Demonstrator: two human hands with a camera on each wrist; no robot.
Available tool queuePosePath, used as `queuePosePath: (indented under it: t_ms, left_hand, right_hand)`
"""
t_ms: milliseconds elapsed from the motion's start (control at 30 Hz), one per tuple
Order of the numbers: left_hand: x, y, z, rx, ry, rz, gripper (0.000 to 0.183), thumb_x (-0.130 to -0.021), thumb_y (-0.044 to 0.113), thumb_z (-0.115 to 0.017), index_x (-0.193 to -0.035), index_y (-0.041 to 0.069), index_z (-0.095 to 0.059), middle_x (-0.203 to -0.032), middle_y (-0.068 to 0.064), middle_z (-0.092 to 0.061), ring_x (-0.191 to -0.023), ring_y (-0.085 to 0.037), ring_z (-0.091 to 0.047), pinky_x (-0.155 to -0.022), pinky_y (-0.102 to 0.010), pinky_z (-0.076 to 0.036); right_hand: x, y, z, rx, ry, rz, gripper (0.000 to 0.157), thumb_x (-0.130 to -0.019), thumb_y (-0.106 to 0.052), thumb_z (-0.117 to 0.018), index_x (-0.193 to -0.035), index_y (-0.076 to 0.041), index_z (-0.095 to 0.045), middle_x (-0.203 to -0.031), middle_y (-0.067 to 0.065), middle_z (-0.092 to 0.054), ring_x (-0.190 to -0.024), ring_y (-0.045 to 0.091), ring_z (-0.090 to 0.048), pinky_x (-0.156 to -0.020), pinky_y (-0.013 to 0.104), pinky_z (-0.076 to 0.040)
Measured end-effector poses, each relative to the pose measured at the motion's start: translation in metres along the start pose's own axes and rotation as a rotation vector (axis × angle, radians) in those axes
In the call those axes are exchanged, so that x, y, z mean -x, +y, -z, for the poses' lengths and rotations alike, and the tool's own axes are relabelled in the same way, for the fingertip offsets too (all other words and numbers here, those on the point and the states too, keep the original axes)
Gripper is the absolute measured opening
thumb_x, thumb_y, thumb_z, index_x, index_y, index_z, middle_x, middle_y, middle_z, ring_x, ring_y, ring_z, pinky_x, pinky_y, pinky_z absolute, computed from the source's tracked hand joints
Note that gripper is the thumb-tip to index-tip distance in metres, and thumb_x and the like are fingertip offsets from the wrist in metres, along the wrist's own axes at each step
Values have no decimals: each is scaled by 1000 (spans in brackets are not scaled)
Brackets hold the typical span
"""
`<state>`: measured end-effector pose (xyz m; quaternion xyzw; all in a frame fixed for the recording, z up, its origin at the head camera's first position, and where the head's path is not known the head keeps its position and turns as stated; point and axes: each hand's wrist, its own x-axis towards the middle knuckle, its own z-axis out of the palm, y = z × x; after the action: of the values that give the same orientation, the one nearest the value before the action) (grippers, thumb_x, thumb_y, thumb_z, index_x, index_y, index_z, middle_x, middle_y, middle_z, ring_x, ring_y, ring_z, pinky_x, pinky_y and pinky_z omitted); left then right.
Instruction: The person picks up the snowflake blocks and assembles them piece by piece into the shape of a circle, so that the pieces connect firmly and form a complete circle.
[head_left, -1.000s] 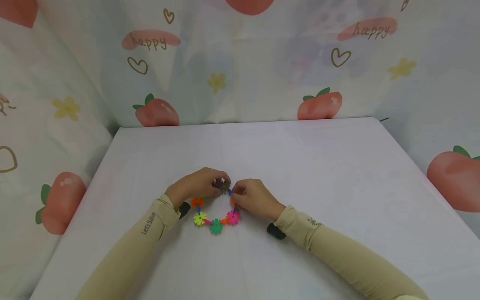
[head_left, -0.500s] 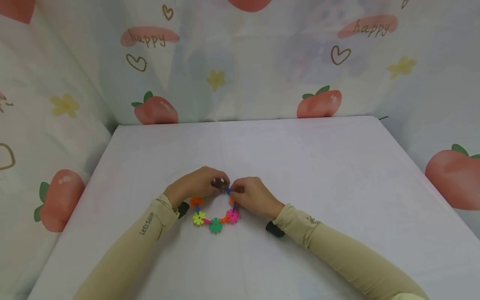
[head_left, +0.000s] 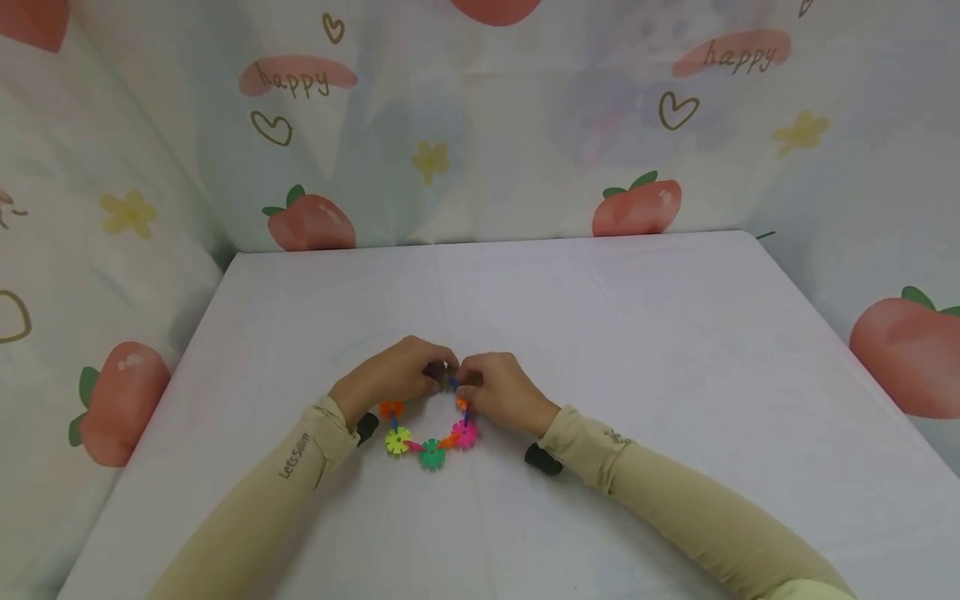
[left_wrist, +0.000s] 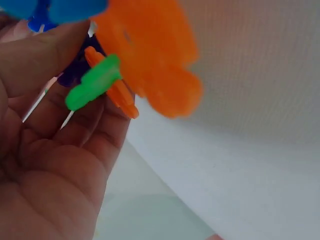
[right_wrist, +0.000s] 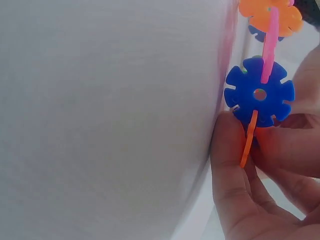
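Note:
A ring of notched, flower-shaped plastic discs lies on the white tabletop in the head view, with yellow [head_left: 398, 442], green [head_left: 432, 454] and pink [head_left: 464, 433] discs nearest me. At its far side my left hand [head_left: 399, 369] pinches a dark blue disc [left_wrist: 75, 70]; an orange disc [left_wrist: 150, 55] and a green disc [left_wrist: 95, 82] show close by in the left wrist view. My right hand [head_left: 508, 390] pinches an edge-on orange disc [right_wrist: 248, 140] slotted into a blue disc [right_wrist: 259, 92]. The fingertips of both hands nearly meet, partly hiding the discs between them.
The white-covered tabletop [head_left: 637, 333] spreads around the hands, backed by a patterned curtain [head_left: 510, 125]. Dark wrist-worn pieces show beneath the left sleeve [head_left: 300, 475] and the right sleeve [head_left: 675, 483].
My right hand has shifted slightly left, closer to my left hand, which stays nearly in place. Less of the blue disc shows between the fingertips. The ring's near side is almost unmoved.

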<state>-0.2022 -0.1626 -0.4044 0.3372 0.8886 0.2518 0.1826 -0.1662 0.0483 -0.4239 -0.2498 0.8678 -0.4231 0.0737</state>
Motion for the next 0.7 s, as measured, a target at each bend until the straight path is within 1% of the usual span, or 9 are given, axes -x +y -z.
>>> queuePosePath:
  t_ms: [133, 200, 300, 367, 400, 467, 567, 633, 700]
  left_hand:
    - [1, 2, 0, -31, -19, -9, 36, -95, -10, -71, -129, 2, -71, -116, -6, -72, -101, -22, -62, -98, -38, -53]
    - [1, 2, 0, -28, -42, 8, 39, -97, -6, -72, -135, 3, -69, -121, -6, -71, -105, -21, -61, -101, -39, -52]
    - [5, 0, 2, 18, -71, 69, 50, -101, 5, -73, -149, 7, -59, -125, -6, -67, -110, -22, -60, -103, -43, -50]
    - [10, -4, 5, 82, -63, 124, 58, -103, 16, -74, -157, 11, -52, -130, -8, -64, -116, -24, -60, -105, -46, -50]
    - [14, -6, 7, 117, -47, 150, 61, -105, 21, -72, -160, 13, -48, -133, -10, -63, -119, -27, -60, -106, -48, -50]
    - [25, -11, 9, 196, 8, 189, 62, -108, 30, -68, -162, 14, -44, -138, -12, -61, -126, -31, -59, -107, -53, -49]
    - [47, -19, 10, 293, 116, 223, 58, -111, 35, -60, -162, 12, -44, -144, -16, -60, -133, -37, -57, -107, -56, -49]
    - [65, -20, 8, 345, 183, 265, 55, -113, 35, -57, -159, 9, -47, -143, -17, -61, -129, -37, -59, -102, -55, -52]
    - [82, -17, 4, 379, 235, 340, 52, -113, 35, -56, -156, 7, -50, -138, -17, -64, -121, -34, -64, -97, -52, -55]
  right_hand:
    - [0, -2, 0, 4, -7, -37, 5, -92, 3, -75, -94, -2, -76, -88, 3, -73, -84, 16, -64, -76, 31, -54]
    - [1, -4, 1, 3, -11, -56, 5, -92, 1, -75, -95, -2, -76, -90, 4, -74, -85, 16, -66, -76, 32, -55]
    - [3, -3, 4, -8, -24, -69, 5, -95, -3, -73, -98, -3, -77, -94, 4, -75, -84, 16, -67, -75, 33, -55]
    - [6, -1, 7, -42, -46, -80, 10, -99, -8, -70, -103, -3, -76, -97, 4, -75, -80, 16, -68, -74, 33, -56]
    - [7, 1, 8, -68, -56, -92, 13, -101, -10, -68, -107, -2, -76, -99, 4, -74, -77, 16, -69, -72, 34, -56]
    - [9, 5, 11, -127, -75, -124, 21, -105, -16, -64, -115, 0, -74, -104, 6, -73, -72, 18, -70, -70, 35, -58]
    - [11, 10, 14, -204, -88, -188, 31, -109, -22, -60, -129, -1, -71, -114, 8, -72, -70, 20, -72, -74, 37, -60]
    - [12, 13, 16, -222, -89, -212, 35, -111, -24, -58, -136, -2, -68, -120, 9, -72, -74, 20, -73, -81, 39, -59]
    - [13, 14, 18, -234, -95, -219, 37, -111, -25, -57, -139, -3, -67, -126, 9, -72, -78, 20, -73, -87, 41, -57]
